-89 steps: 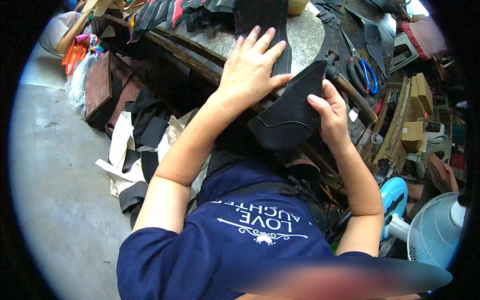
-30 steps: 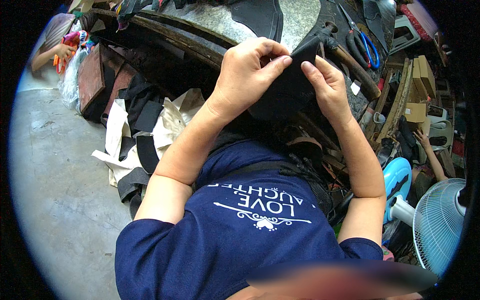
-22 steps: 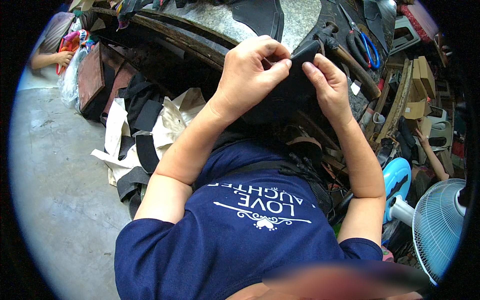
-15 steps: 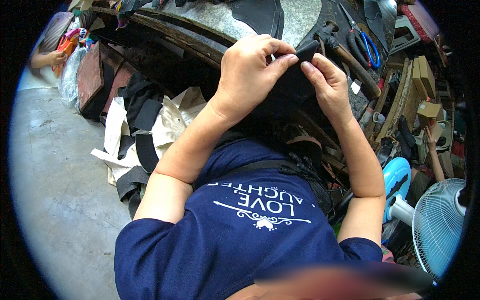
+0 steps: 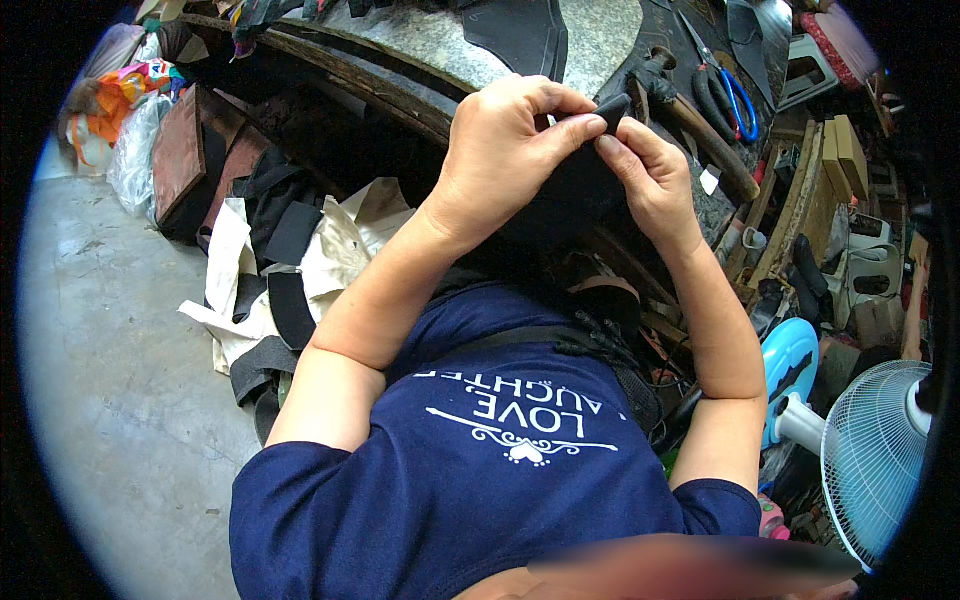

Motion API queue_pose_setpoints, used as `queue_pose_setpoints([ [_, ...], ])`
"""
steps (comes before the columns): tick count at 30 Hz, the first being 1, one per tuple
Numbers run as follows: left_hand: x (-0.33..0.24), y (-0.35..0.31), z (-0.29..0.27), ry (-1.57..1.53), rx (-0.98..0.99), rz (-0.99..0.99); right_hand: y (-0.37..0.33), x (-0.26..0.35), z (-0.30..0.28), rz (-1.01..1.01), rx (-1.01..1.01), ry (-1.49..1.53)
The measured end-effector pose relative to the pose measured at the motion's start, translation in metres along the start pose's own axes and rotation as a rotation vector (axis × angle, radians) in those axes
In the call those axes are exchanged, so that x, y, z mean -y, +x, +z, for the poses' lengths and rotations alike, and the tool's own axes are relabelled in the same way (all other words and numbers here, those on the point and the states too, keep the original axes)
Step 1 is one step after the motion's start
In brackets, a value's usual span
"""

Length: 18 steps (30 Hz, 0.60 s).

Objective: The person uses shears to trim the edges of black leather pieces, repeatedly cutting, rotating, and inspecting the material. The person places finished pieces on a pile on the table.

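Head view: the left hand [image 5: 510, 140], spread flat three seconds ago, now pinches the black cut panel [image 5: 613, 110] — its raised edge just left of the hammer [image 5: 715, 148] — while the right hand [image 5: 655, 182] pinches it too; the panel sits between and below the fingertips.

Left fingers [image 5: 588, 128] and right fingers [image 5: 614, 150] pinch black material [image 5: 616, 109] (shadowed); hammer [image 5: 704, 137] nearby.

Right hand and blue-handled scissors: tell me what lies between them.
In the head view, the brown-handled hammer lies slantwise between the right hand and the blue-handled scissors.
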<state>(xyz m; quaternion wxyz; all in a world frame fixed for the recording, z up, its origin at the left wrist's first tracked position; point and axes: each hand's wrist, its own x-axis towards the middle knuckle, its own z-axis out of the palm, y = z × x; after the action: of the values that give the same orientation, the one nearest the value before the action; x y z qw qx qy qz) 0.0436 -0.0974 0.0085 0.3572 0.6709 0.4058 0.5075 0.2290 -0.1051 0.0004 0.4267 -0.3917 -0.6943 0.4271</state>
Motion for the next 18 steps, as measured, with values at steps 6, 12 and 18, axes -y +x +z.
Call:
queue_pose_setpoints([
  [6, 0.0035, 0.0035, 0.0060, -0.201, -0.018, -0.085, 0.0008, 0.0032, -0.0074, 0.050, 0.069, -0.121],
  [12, -0.0022, 0.0054, 0.0042, -0.133, 0.011, -0.128, 0.0008, 0.0015, -0.0010, 0.012, 0.001, -0.033],
  [18, -0.0002, 0.0098, 0.0069, -0.111, -0.011, -0.078, 0.0007, 0.0015, -0.0044, 0.030, 0.051, -0.070],
])
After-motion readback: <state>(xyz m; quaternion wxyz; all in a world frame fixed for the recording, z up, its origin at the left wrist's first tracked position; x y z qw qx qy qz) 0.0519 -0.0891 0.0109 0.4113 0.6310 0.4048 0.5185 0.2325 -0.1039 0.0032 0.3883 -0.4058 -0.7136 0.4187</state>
